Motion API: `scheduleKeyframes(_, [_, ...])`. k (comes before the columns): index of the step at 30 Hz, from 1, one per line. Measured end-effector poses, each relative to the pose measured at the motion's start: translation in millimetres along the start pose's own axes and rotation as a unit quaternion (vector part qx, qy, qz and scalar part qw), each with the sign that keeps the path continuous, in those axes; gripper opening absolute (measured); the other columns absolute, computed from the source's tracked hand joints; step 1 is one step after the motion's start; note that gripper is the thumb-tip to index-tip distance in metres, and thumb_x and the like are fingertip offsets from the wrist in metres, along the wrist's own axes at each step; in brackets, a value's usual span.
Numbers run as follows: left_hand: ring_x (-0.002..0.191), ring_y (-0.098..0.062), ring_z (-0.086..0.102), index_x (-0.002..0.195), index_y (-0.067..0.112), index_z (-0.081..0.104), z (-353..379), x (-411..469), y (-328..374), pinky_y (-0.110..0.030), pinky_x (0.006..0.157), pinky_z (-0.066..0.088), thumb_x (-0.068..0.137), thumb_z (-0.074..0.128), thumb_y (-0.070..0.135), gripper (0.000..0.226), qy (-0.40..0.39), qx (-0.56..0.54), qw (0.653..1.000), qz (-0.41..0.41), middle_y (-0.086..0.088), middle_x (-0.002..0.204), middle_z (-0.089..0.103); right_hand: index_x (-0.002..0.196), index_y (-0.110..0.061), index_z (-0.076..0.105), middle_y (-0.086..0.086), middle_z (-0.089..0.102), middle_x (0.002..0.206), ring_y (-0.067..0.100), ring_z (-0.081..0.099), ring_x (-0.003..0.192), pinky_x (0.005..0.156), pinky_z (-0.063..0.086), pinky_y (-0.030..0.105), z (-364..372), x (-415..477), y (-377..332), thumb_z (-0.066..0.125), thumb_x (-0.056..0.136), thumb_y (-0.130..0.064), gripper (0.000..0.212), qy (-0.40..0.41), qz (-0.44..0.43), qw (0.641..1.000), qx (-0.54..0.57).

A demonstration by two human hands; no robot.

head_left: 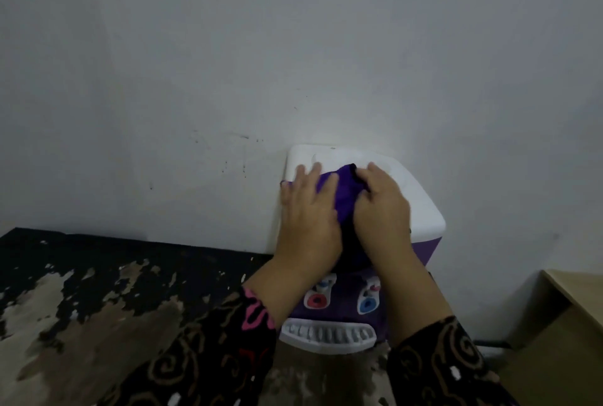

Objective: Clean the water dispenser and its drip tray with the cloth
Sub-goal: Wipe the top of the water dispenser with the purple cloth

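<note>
The water dispenser (414,196) stands against the wall, white on top and purple on the front. A purple cloth (339,193) lies bunched on its top. My left hand (306,213) presses flat on the cloth's left part with straight fingers. My right hand (381,206) lies on the cloth's right part, fingers curled into the fabric. Below my wrists are the red tap (317,300) and the blue tap (368,304). The white slotted drip tray (328,335) juts out at the dispenser's foot.
A pale grey wall (293,46) rises right behind the dispenser. The floor (98,301) to the left is dark with worn, peeling patches. A light wooden piece of furniture (567,317) stands at the right edge.
</note>
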State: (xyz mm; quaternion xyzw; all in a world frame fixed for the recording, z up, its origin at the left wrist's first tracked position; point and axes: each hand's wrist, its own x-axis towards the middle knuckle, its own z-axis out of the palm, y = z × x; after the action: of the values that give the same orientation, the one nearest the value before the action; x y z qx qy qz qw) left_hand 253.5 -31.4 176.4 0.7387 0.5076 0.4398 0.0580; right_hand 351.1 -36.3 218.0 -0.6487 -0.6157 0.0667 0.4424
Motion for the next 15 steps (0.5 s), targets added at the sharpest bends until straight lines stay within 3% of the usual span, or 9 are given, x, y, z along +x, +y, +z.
scheduleKeyframes(2, [0.146, -0.029, 0.005, 0.145, 0.009, 0.032, 7, 7, 14, -0.042, 0.116, -0.006, 0.087, 0.03, 0.015, 0.058, -0.026, 0.023, 0.999, 0.023, -0.012, 0.156, 0.02, 0.128, -0.006, 0.051, 0.009, 0.045, 0.142, 0.019, 0.037, 0.134, 0.108, 0.02, 0.019, -7, -1, 10, 0.036, 0.088, 0.006, 0.045, 0.035, -0.001, 0.999, -0.02])
scheduleKeyframes(5, [0.145, -0.029, 0.01, 0.146, 0.013, 0.029, 24, 14, 21, -0.046, 0.117, -0.001, 0.097, 0.025, 0.03, 0.052, -0.079, 0.071, 0.994, 0.001, -0.009, 0.155, 0.024, 0.124, -0.004, 0.054, 0.01, 0.052, 0.134, 0.021, 0.043, 0.126, 0.099, 0.025, 0.015, -12, -6, 21, 0.041, 0.087, 0.005, 0.04, 0.037, 0.014, 0.999, -0.014])
scheduleKeyframes(9, [0.123, -0.034, 0.052, 0.122, 0.013, 0.061, 40, 4, 8, -0.052, 0.106, 0.033, 0.091, 0.029, 0.042, 0.053, -0.014, 0.129, 0.991, 0.025, -0.01, 0.127, 0.061, 0.126, -0.006, 0.052, 0.009, 0.051, 0.135, 0.019, 0.043, 0.126, 0.103, 0.028, 0.021, -10, -10, 30, 0.041, 0.091, -0.001, 0.037, 0.017, 0.023, 0.999, -0.018])
scheduleKeyframes(13, [0.125, -0.033, 0.05, 0.124, 0.015, 0.06, 44, -6, -6, -0.052, 0.107, 0.03, 0.092, 0.034, 0.042, 0.049, 0.04, 0.132, 0.99, 0.031, -0.009, 0.129, 0.06, 0.125, -0.006, 0.053, 0.008, 0.054, 0.133, 0.021, 0.046, 0.125, 0.106, 0.03, 0.027, -5, -8, 35, 0.041, 0.093, -0.007, 0.034, 0.008, -0.003, 0.999, -0.045])
scheduleKeyframes(15, [0.131, -0.033, 0.044, 0.129, 0.015, 0.054, 45, -12, -14, -0.051, 0.109, 0.026, 0.093, 0.032, 0.045, 0.052, 0.053, 0.133, 0.989, 0.021, -0.009, 0.136, 0.054, 0.117, -0.005, 0.058, 0.011, 0.06, 0.125, 0.025, 0.051, 0.119, 0.106, 0.035, 0.036, 0, -9, 38, 0.038, 0.093, -0.019, 0.034, 0.004, -0.037, 0.997, -0.07])
